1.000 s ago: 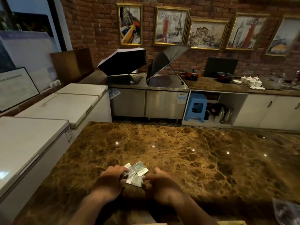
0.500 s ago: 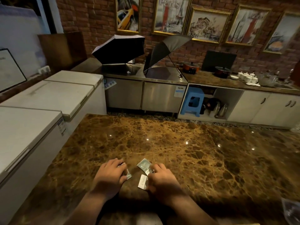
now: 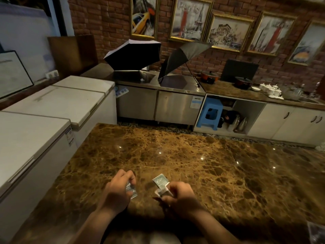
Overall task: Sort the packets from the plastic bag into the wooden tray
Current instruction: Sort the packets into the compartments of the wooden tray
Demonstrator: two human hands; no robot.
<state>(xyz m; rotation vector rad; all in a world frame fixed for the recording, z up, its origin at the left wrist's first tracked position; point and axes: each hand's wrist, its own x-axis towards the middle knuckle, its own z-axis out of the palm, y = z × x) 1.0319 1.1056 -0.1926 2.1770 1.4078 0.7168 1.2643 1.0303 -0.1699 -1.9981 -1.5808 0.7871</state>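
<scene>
Silvery packets, three that I could count, sat low over the marble counter (image 3: pixel 175 155). One packet (image 3: pixel 132 190) was pinched under the curled left hand (image 3: pixel 117 192). The right hand (image 3: pixel 179 196) gripped a crumpled one (image 3: pixel 162 191), and a third (image 3: pixel 161 180) stuck up just past its fingers. A plastic bag (image 3: pixel 316 233) corner showed far right. Nothing blocked them. Behind stood two open umbrellas (image 3: pixel 133 57) and a blue stool (image 3: pixel 210 113).

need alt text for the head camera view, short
Two bare hands hold small silvery packets just above a brown marble counter: the left hand grips one packet, the right hand holds others. Behind are white chest freezers, two open black umbrellas and a brick wall with framed pictures.
</scene>
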